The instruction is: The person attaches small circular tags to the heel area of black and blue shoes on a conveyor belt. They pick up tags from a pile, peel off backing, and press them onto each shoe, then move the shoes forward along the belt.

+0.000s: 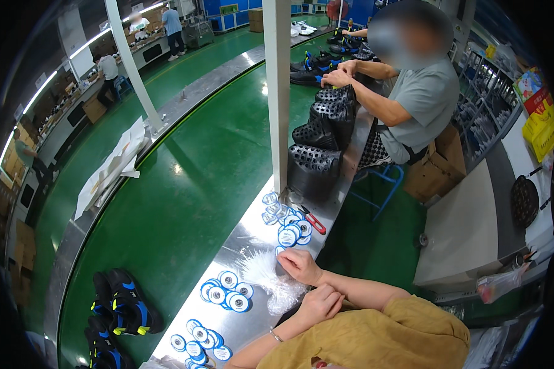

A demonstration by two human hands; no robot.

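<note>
My right hand (300, 266) reaches over the metal ledge, its fingers curled and pinched together. A round blue-and-white tag (279, 250) lies partly visible at its fingertips; whether it is held, I cannot tell. My left hand (321, 304) is closed just below the right wrist, with any contents hidden. Beside both hands sits a bundle of thin clear plastic strands (261, 270), looking like tag fasteners. Round tags lie in piles: one (229, 280) left of the bundle, another (200, 338) nearer me, and a third (292, 232) beyond my right hand.
Red-handled snips (314, 220) lie by the far tags, near a white post (278, 92). Black perforated clogs (314, 163) line the ledge. A co-worker (412, 104) handles shoes farther along. Black-and-blue shoes (129, 301) stand on the green belt (166, 215); white sheets (114, 163) lie across it.
</note>
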